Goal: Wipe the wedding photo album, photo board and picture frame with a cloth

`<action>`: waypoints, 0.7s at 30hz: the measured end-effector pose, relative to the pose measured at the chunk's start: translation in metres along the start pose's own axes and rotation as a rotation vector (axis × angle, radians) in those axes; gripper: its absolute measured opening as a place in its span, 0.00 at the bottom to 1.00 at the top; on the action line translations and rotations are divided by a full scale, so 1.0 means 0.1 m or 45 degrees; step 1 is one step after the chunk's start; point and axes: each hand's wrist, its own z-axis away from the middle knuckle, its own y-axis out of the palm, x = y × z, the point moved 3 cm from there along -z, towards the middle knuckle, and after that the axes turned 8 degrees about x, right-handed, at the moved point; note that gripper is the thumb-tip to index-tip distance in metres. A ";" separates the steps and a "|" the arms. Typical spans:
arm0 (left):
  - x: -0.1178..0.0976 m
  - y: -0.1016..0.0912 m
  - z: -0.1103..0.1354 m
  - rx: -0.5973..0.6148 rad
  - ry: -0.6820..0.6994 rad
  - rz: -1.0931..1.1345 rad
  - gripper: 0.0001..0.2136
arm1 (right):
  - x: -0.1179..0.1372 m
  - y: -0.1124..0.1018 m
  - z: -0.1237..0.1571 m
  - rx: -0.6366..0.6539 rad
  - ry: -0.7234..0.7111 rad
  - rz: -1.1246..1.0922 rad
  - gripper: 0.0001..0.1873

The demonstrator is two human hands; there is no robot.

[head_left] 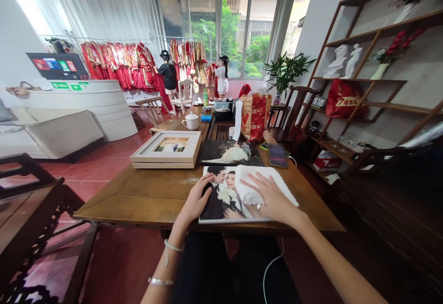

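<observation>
Fingers (pixel 206 179) of the left hand (pixel 197 198) lay slightly curved and a little apart at the left edge of a couple's portrait panel (pixel 218 205), gripping nothing; those of the right hand (pixel 272 197) were spread wide over a white cloth (pixel 282 184), resting on it rather than closed round it. The panel lay along the near edge of the table (pixel 138 202), the cloth over its right part.

Far left, a dark screen (pixel 57 66) showed coloured tiles, and green labels (pixel 69 86) marked the white counter (pixel 112 110); I couldn't read their lettering. Red garments (pixel 117 64) hung behind. On the table sat a framed picture (pixel 169 146), a white lidded cup (pixel 191 121) and, beyond the panel, a dark print (pixel 235 152). Next stood a red-and-gold paper bag (pixel 256 117) bearing part of a large pale letter. On the right-hand shelves, a small block display (pixel 318 103) showed a 3, a red bag (pixel 347 96) read "7号衣" before something illegible to me, and a red-and-white box (pixel 326 161) below carried another 7.
</observation>
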 end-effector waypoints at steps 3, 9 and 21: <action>0.01 0.01 -0.01 -0.005 0.017 -0.002 0.17 | -0.17 -0.08 -0.37 0.014 0.043 -0.015 0.36; 0.00 0.03 -0.02 -0.002 0.025 -0.004 0.17 | -0.26 -0.12 -0.62 -0.030 0.094 0.008 0.37; 0.02 0.04 -0.01 -0.018 0.023 0.003 0.16 | 0.36 0.12 0.55 0.006 -0.076 0.029 0.47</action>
